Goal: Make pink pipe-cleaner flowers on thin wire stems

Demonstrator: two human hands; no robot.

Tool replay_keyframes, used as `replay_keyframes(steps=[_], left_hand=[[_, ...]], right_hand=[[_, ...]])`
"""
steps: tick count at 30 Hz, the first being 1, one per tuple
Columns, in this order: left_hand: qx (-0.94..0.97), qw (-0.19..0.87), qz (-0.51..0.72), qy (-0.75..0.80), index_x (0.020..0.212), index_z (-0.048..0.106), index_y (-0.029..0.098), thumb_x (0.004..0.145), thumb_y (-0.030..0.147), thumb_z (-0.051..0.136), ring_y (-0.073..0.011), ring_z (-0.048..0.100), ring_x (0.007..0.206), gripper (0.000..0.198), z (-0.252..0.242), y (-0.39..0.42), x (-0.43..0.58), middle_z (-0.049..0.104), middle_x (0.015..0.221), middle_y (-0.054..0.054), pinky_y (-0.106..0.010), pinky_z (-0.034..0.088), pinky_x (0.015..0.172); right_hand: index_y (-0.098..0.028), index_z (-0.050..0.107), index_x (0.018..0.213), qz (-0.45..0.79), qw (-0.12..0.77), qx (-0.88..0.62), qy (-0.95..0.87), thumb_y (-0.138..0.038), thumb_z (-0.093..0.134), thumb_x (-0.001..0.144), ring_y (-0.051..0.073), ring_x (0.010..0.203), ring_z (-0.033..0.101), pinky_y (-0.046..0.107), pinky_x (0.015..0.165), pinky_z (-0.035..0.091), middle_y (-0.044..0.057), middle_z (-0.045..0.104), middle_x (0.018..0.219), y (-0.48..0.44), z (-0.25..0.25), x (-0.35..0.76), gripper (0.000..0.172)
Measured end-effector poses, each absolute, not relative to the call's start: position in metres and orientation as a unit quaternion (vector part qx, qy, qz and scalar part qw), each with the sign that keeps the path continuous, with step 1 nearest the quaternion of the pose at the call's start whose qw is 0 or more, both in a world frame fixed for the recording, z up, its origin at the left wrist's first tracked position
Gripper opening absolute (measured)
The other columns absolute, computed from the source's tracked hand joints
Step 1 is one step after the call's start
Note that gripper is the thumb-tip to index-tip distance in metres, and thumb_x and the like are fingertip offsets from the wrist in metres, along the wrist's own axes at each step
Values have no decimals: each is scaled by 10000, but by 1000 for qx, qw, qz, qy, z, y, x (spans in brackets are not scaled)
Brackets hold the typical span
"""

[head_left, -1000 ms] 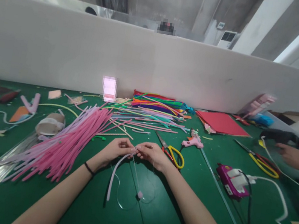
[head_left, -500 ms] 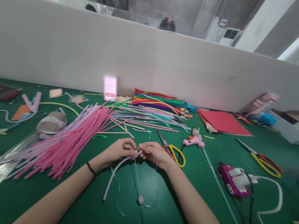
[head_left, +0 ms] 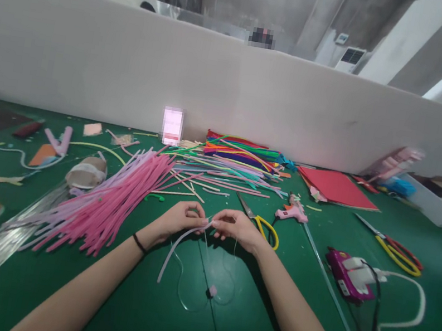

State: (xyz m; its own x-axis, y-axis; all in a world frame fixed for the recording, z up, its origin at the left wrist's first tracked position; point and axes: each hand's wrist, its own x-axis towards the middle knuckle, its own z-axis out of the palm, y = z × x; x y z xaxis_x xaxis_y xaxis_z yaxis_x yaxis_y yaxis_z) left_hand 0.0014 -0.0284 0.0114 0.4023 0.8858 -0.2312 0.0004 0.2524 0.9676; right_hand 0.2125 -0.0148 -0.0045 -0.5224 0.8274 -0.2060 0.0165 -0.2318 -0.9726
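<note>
My left hand pinches a pale lilac pipe cleaner close to its upper end, and the rest curves down to the left. Fingertip to fingertip with it, my right hand is closed in a pinch at that same end. Clear thin thread runs from between the fingers and loops below them. Down on the thread, over the green table, hangs a small lilac tuft. The exact spot where thread and pipe cleaner meet is covered by my fingertips.
Pink and lilac pipe cleaners lie in a heap at left, multicoloured ones behind. Yellow-handled scissors and a pink glue gun lie right of my hands, beyond them a purple power strip with cables. A white partition closes the back.
The camera view has shifted slightly, so the table things sit further right. My fingertips have moved a little on the pipe cleaner's end, and its free end hangs slightly higher in view.
</note>
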Motion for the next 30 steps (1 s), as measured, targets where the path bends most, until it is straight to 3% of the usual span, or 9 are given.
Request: replay_keyframes(steps=[12, 18, 30], left_hand=[[523, 659, 324, 432, 744, 584, 139, 636, 322, 844, -116, 632, 617, 336, 8, -30, 7, 698, 663, -21, -225, 465, 635], [541, 636, 329, 440, 687, 588, 141, 621, 322, 842, -114, 612, 602, 319, 8, -32, 11, 684, 634, -18, -221, 447, 606], [550, 636, 318, 437, 643, 581, 141, 605, 286, 827, -103, 585, 571, 289, 12, -38, 10, 680, 626, -21, -208, 411, 563]], right_hand=[[-119, 707, 904, 664, 300, -394, -559, -501, 771, 687, 109, 629, 629, 235, 620, 503, 52, 712, 744, -13, -6, 212, 444], [-119, 698, 843, 687, 287, -390, -542, -456, 806, 664, 92, 617, 625, 206, 614, 499, 32, 700, 713, -8, -10, 215, 396], [-90, 699, 794, 769, 56, -401, -494, -341, 862, 623, 57, 536, 612, 126, 481, 457, 11, 675, 633, 26, 8, 215, 345]])
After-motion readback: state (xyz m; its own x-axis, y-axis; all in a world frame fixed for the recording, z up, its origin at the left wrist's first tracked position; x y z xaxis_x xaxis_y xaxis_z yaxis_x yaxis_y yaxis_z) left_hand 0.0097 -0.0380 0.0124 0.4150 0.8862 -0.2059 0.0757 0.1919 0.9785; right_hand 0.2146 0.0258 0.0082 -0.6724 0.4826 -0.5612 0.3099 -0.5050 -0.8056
